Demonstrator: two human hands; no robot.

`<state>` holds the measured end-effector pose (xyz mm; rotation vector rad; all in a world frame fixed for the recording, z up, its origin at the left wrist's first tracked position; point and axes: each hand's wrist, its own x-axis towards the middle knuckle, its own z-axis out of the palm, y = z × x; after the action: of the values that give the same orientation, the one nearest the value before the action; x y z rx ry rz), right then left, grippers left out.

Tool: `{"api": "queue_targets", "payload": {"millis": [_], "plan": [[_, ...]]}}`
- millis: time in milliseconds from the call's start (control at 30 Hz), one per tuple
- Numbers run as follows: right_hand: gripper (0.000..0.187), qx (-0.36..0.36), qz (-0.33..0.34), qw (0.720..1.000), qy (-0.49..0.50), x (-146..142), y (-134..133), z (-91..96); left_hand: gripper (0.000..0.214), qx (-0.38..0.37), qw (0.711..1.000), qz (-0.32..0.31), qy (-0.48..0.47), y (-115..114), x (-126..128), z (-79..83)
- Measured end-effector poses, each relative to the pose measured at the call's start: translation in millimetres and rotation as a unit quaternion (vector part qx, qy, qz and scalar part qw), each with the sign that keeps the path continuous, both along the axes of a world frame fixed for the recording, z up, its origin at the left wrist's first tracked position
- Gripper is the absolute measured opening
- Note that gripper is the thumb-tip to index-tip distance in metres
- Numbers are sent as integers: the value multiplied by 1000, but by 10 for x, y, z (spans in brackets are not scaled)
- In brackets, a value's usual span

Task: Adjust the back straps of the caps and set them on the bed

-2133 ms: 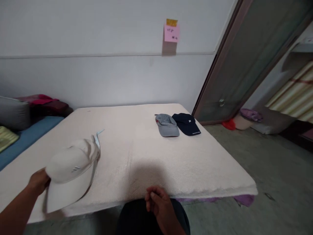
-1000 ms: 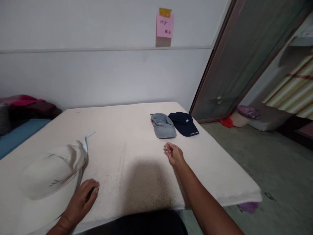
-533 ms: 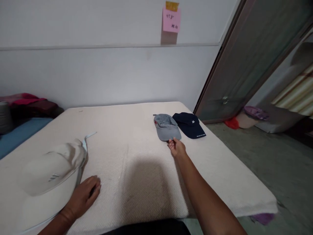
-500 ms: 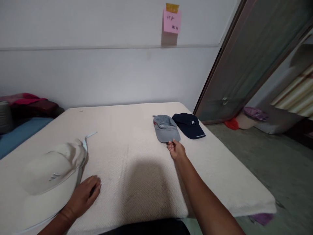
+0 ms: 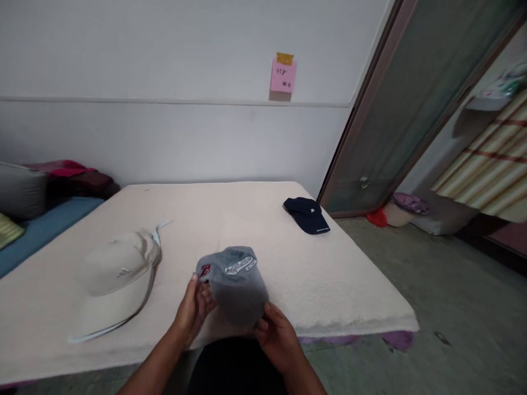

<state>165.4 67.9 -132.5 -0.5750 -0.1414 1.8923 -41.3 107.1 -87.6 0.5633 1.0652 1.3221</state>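
Observation:
A grey baseball cap (image 5: 241, 291) is held between both hands at the bed's near edge, its brim pointing toward me. My left hand (image 5: 195, 302) grips the cap's left side, below a red patch. At the brim's right edge, my right hand (image 5: 278, 332) pinches with thumb and fingers. White lettering shows on the cap's front. To the left lies a cream cap (image 5: 117, 274) with a light strap at its back. Farther off on the right rests a navy cap (image 5: 308, 215) with small white marks.
The bed (image 5: 329, 291) has a cream textured cover and stands against a white wall. A pink note (image 5: 283, 77) is taped there. On the right are a sliding door (image 5: 370, 126) and a bucket (image 5: 399, 211). A grey cushion (image 5: 22, 192) lies at far left.
The grey cap has come off its spot beside the navy cap, nearer to me. My left hand has moved from beside the cream cap onto it. The view has shifted.

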Motion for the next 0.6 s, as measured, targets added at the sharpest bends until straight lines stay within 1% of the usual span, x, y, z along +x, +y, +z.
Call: {"api": "queue_targets", "payload": {"millis": [33,67,100,133,167,233,300,367,400,500,600], "plan": [[20,14,14,1000,-5,-7,-89,25,33,10,996,31,-80,3,67,135],[19,27,27,999,-16,-10,-158,48,30,18,989,52,-141,6,103,278],[18,37,35,998,-30,-11,-207,67,26,25,981,80,-177,5,115,425],[19,41,37,997,-46,-11,-238,84,24,36,975,101,-194,-3,109,568],[20,40,34,997,-62,-13,-252,97,22,50,972,119,-195,-23,95,702],[23,29,23,994,-99,-22,-249,118,17,95,972,148,-156,-104,73,923],[26,17,7,989,-146,-40,-229,134,21,148,972,161,-87,-238,87,1064],[32,10,-17,982,-188,-57,-219,144,30,181,974,138,2,-407,142,1117],[35,10,-30,979,-200,-60,-225,148,34,183,976,109,51,-496,177,1112],[37,16,-74,972,-223,-36,-295,182,38,159,971,3,181,-753,277,1006],[34,38,-119,955,-270,41,-436,308,36,140,957,-81,242,-969,350,860]]}}
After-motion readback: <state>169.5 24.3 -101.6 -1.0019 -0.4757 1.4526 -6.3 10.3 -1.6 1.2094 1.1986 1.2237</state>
